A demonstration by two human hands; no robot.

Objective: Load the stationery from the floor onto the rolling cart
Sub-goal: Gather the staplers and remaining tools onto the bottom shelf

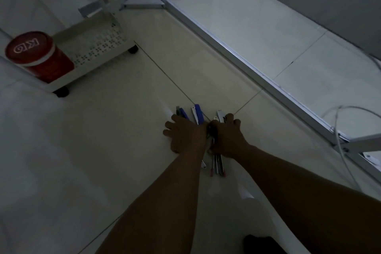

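Stationery [203, 128] is lying in a loose pile on the pale floor [115, 150], straight ahead of you and well apart from the rolling cart [97, 47] at upper left. From the head camera, your left hand [185, 136] is spreading flat over the blue staplers [198, 112], fingers fairly straight and pressing down, not wrapping anything. Your right hand [227, 137] is curling its fingers over the metal-ended pieces beside them; whether it is truly holding one, you cannot tell in this dim light. Thin pens [218, 166] are poking out below your wrists. These pieces look hard, stiff and smooth, light singly but awkward in a bunch, so they may be slipping apart. Grip the staplers across their bodies, and the pens bundled around their middles. A red tub [35, 55] is already sitting in the cart.
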